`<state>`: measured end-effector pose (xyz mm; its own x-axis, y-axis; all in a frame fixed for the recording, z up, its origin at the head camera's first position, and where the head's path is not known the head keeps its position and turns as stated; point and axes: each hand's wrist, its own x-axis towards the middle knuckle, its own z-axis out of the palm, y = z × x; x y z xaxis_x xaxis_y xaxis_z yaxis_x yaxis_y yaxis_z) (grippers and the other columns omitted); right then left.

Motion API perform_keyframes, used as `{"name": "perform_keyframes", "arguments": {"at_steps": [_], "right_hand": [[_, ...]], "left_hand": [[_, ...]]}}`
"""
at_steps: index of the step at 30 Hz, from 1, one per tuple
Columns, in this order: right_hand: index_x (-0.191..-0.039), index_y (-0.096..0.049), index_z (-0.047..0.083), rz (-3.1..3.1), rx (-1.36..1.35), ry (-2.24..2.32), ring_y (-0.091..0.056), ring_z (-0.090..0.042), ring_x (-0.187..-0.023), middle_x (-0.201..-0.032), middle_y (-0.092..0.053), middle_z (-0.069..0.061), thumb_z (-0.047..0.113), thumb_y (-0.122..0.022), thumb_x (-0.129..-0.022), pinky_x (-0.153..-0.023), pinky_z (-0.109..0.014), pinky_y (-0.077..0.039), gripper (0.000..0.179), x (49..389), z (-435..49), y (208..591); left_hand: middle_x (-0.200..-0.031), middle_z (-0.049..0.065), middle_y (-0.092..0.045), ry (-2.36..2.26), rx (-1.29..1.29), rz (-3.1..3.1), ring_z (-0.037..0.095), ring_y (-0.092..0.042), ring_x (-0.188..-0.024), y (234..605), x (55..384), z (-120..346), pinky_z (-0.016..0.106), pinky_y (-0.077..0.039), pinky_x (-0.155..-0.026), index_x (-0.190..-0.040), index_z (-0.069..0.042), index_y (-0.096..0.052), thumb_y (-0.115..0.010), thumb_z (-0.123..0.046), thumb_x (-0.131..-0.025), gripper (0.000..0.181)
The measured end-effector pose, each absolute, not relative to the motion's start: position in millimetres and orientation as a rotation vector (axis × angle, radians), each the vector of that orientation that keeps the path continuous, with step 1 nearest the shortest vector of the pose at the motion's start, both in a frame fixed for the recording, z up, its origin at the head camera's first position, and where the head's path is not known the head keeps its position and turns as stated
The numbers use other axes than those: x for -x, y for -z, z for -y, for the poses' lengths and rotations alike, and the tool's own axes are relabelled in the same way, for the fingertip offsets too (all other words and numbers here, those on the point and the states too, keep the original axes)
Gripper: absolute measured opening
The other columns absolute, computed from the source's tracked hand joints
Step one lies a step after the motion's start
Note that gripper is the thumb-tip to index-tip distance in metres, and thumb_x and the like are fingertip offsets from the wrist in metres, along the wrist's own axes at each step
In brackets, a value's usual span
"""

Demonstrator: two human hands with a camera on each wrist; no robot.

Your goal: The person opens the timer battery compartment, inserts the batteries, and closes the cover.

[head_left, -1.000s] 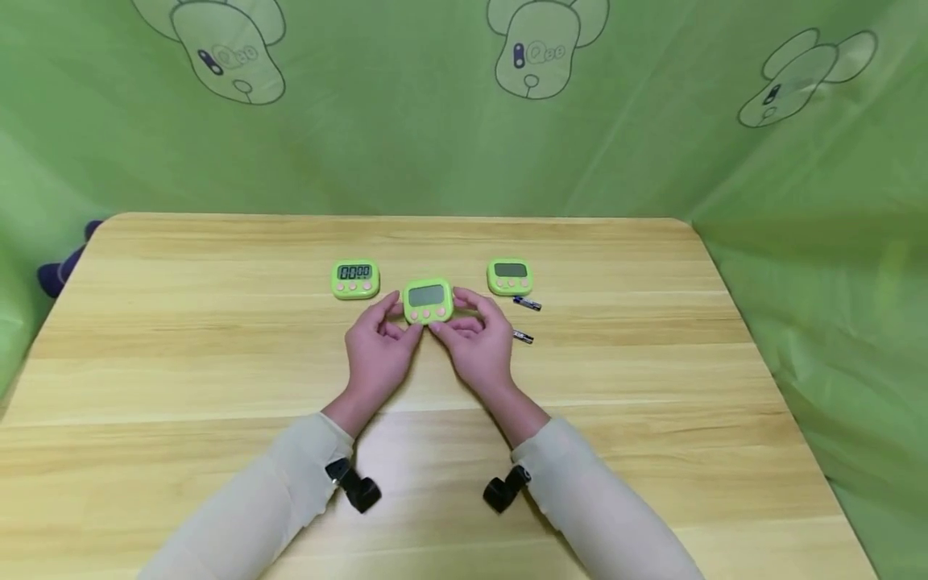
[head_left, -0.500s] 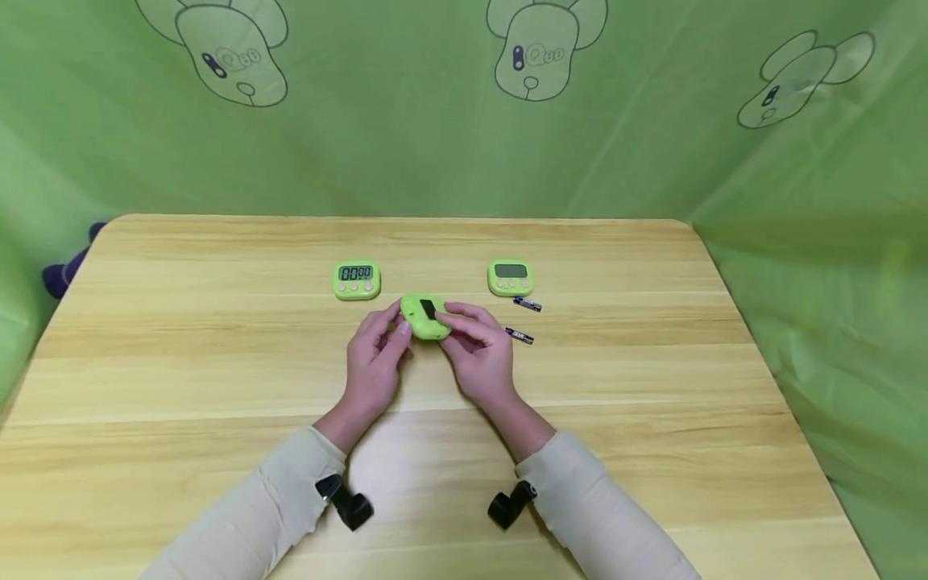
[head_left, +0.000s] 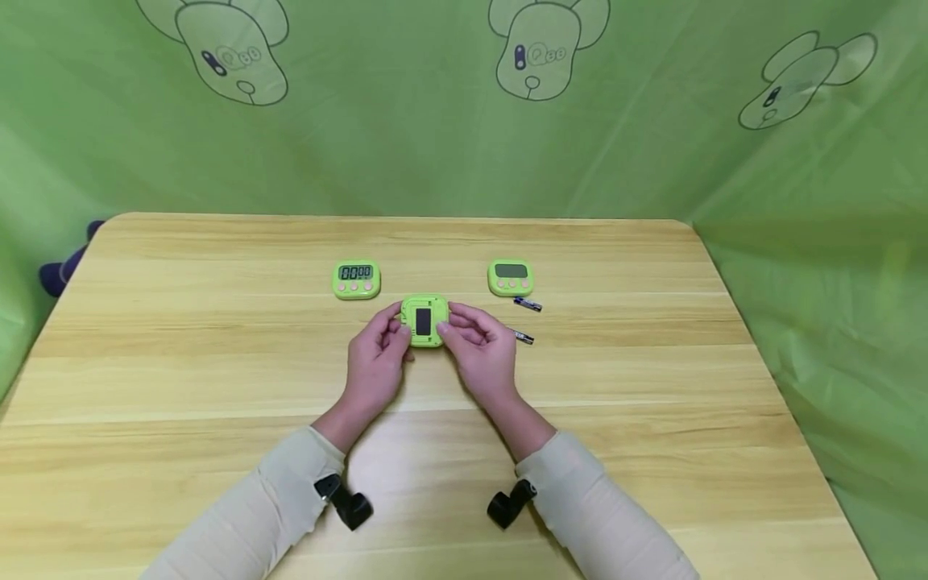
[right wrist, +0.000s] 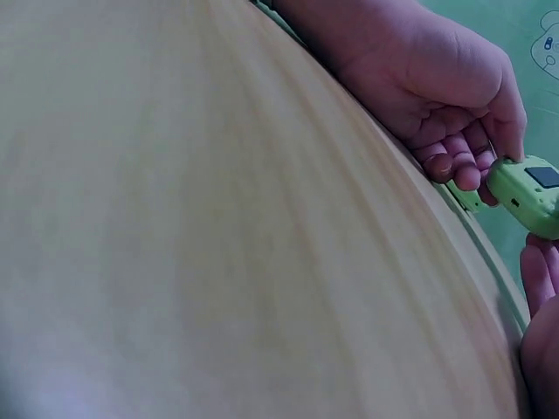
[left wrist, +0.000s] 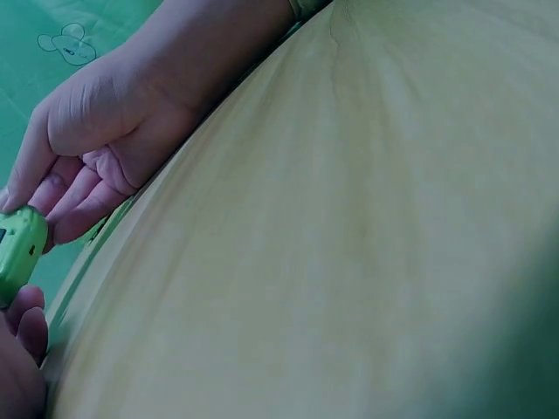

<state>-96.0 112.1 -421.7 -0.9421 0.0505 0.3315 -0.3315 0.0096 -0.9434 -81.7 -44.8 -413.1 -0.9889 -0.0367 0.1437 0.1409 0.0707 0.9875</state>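
Both hands hold a green digital timer (head_left: pixel 424 322) over the middle of the table, its back with a dark rectangle facing up. My left hand (head_left: pixel 372 360) pinches its left edge, thumb on the back and fingers at the side. At the right edge, my right hand (head_left: pixel 484 357) grips it the same way, thumb beside the dark rectangle. In the right wrist view the timer (right wrist: pixel 524 194) shows a small slot in its side. The left wrist view catches only part of the timer (left wrist: pixel 19 253) at the frame's edge.
Behind to the left lies a second green timer (head_left: pixel 356 279) reading 00:00. A third timer (head_left: pixel 511 278) with a blank screen lies behind to the right. Two small batteries (head_left: pixel 527 304) lie near it, one partly behind the right hand. A green curtain (head_left: pixel 435 153) borders the wooden table (head_left: pixel 623 387).
The held timer has been turned over from screen side to back and has come slightly nearer. Since half a second ago it has levelled, and the right fingers have moved off its back to its edge.
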Motion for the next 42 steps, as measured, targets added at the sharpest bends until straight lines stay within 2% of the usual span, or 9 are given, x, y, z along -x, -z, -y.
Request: {"name": "perform_keyframes", "arguments": {"at_steps": [6,15,25,32,37,42], "right_hand": [[-0.106,-0.066,-0.019,1.981,-0.293,-2.011,-0.069,-0.022,-0.076,-0.089,-0.068,-0.032,-0.016,-0.077,-0.078,-0.067,-0.026,-0.061,0.031,97.1,-109.9,423.7],[-0.104,-0.066,-0.019,2.057,-0.246,-2.017,-0.067,-0.023,-0.075,-0.088,-0.068,-0.03,-0.019,-0.075,-0.078,-0.066,-0.021,-0.059,0.027,102.7,-110.0,425.1],[-0.106,-0.064,-0.02,2.126,-0.165,-2.097,-0.065,-0.016,-0.072,-0.091,-0.065,-0.034,-0.02,-0.071,-0.081,-0.065,-0.017,-0.057,0.027,103.8,-109.4,414.4],[-0.106,-0.065,-0.02,2.141,-0.201,-2.07,-0.068,-0.013,-0.077,-0.094,-0.067,-0.033,-0.017,-0.07,-0.084,-0.069,-0.019,-0.059,0.023,106.0,-109.2,414.9],[-0.102,-0.067,-0.02,2.114,-0.186,-2.055,-0.069,-0.015,-0.079,-0.096,-0.067,-0.035,-0.016,-0.071,-0.083,-0.072,-0.021,-0.059,0.019,110.5,-110.7,426.9],[-0.095,-0.072,-0.013,2.119,-0.128,-2.008,-0.067,-0.017,-0.074,-0.091,-0.07,-0.028,-0.013,-0.076,-0.081,-0.068,-0.021,-0.059,0.015,117.1,-114.9,446.2]], "left_hand": [[-0.087,0.02,-0.06,2.086,0.137,2.211,0.048,-0.06,-0.071,412.8,81.8,46.3,0.034,-0.056,-0.06,-0.132,0.012,-0.053,-0.058,0.003,-0.098,0.036],[-0.082,0.019,-0.059,2.075,0.16,2.24,0.047,-0.061,-0.068,413.7,81.7,45.5,0.034,-0.057,-0.058,-0.128,0.011,-0.05,-0.057,0.006,-0.097,0.032],[-0.078,0.02,-0.056,2.016,0.182,2.245,0.046,-0.059,-0.065,415.1,81.4,45.0,0.019,-0.048,-0.052,-0.125,0.012,-0.05,-0.058,0.009,-0.095,0.032],[-0.084,0.017,-0.057,2.05,0.113,2.209,0.046,-0.06,-0.07,415.9,82.4,45.9,0.034,-0.058,-0.058,-0.128,0.011,-0.049,-0.056,0.008,-0.097,0.032],[-0.086,0.017,-0.057,2.058,0.053,2.195,0.045,-0.061,-0.072,416.3,83.5,45.0,0.033,-0.058,-0.059,-0.129,0.011,-0.048,-0.055,0.007,-0.098,0.032],[-0.087,0.018,-0.056,2.103,-0.015,2.145,0.049,-0.06,-0.072,426.8,89.1,44.0,0.038,-0.058,-0.056,-0.131,0.011,-0.045,-0.053,0.008,-0.099,0.033]]}}
